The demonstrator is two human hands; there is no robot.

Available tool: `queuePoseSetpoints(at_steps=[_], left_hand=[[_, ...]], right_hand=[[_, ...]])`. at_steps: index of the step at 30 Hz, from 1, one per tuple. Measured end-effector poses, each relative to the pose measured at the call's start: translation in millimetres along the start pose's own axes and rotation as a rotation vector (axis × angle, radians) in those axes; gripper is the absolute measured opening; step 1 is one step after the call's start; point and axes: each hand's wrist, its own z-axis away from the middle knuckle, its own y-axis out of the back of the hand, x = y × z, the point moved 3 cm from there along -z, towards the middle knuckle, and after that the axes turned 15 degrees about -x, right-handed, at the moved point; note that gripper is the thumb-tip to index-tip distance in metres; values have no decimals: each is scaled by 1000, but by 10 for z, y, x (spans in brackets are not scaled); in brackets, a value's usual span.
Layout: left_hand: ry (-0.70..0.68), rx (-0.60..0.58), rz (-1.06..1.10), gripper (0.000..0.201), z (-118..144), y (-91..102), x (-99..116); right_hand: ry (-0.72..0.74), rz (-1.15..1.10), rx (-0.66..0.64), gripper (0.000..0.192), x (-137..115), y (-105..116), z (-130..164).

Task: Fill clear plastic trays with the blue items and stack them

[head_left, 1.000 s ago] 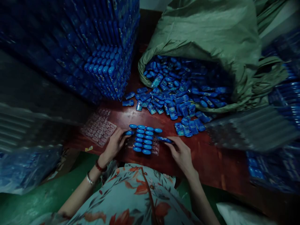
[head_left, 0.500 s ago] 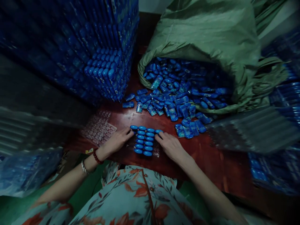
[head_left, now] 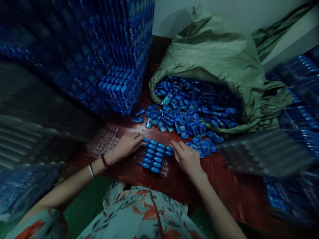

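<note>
Small blue packs [head_left: 150, 151] with rounded ends stand side by side in rows, in a clear plastic tray [head_left: 164, 169] on the red-brown table. My left hand [head_left: 131, 143] is at the far left corner of these rows, fingertips closed on the end of a blue pack [head_left: 145, 140]. On the opposite side, my right hand [head_left: 185, 156] is beside two blue packs [head_left: 168, 153] at the right edge of the rows. Its fingers are loosely bent and apart, with nothing visible in them. The fingers partly cover the tray's sides.
Loose blue packs [head_left: 183, 129] spill from a green woven sack [head_left: 219, 56] at the back. Tall stacks of filled trays [head_left: 117, 79] rise at left. Clear trays [head_left: 106, 137] lie left of my hand; stacked grey-looking trays [head_left: 266, 152] stand at right.
A second blue pack now shows in the right-hand column, and seemingly in the left one too. My right hand has drawn slightly away from the packs. The view has tilted up.
</note>
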Motion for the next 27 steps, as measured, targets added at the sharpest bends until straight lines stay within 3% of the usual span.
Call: queuePoseSetpoints(at_steps=[3, 6, 9, 12, 14, 16, 18, 20, 21, 24, 27], left_hand=[[207, 53, 97, 17, -340, 125, -304], [407, -124, 48, 23, -729, 169, -543], [416, -274, 27, 38, -941, 154, -625], [360, -322, 31, 49, -898, 106, -611], [343, -331, 25, 42, -750, 72, -583], [362, -266, 36, 30, -531, 62, -544], [385, -98, 114, 20, -256, 81, -475], [366, 120, 268, 14, 54, 99, -361], [338, 211, 355, 13, 206, 94, -290], [254, 303, 545, 12, 551, -12, -59], [209, 277, 570, 12, 650, -207, 116]], right_hand=[[-71, -122, -32, 32, 71, 49, -472], [-89, -126, -211, 30, 12, 8, -1017], [-80, -101, -325, 35, -97, -55, -1337], [-40, -110, -357, 48, -117, -108, -1368], [-6, -149, -339, 49, -41, -129, -1262], [9, -266, -229, 38, 108, -121, -1068], [-20, -482, -27, 26, 308, -91, -771], [-80, -769, 160, 27, 499, -88, -380], [-102, -929, 186, 32, 560, -114, -174], [-100, -1292, 55, 34, 522, -258, 362], [-83, -1296, -10, 20, 277, -422, 623]])
